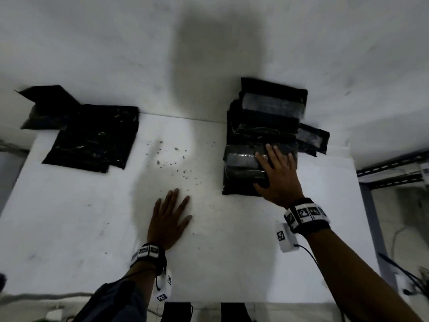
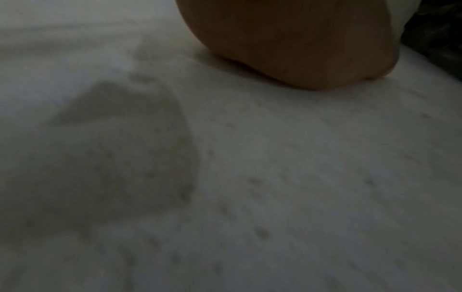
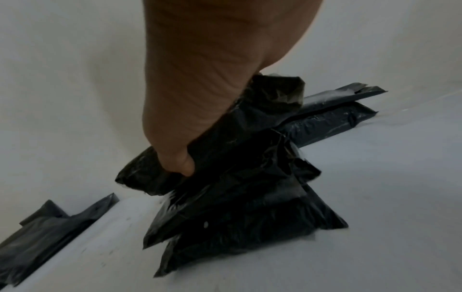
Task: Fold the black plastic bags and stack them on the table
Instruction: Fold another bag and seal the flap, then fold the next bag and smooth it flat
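Right hand (image 1: pixel 277 173) was on top of the stack of folded bags (image 1: pixel 260 145) at right centre of the head view, fingers laid fairly flat over the topmost folded bag (image 3: pixel 212 138), thumb tucked under its near edge in the right wrist view, so it had hold of that bag. Left hand (image 1: pixel 169 219) lay flat, fingers straight and spread, holding nothing, on the white tabletop (image 1: pixel 92 228) at lower centre. Unfolded bags (image 1: pixel 92 135) sat at upper left, against the back edge, well apart from the stack.

Step looked like setting the top bag down and pressing it flat. To do it well: square the bag's edges with the ones below before letting go, since the stack was ragged and one folded bag (image 1: pixel 313 138) stuck out to the right. Press with the flat palm, straight down, to push air out; a sideways push could slide the slick plastic and tip the pile. Slip the thumb out last and slowly. Left hand could steady the stack's near left side.
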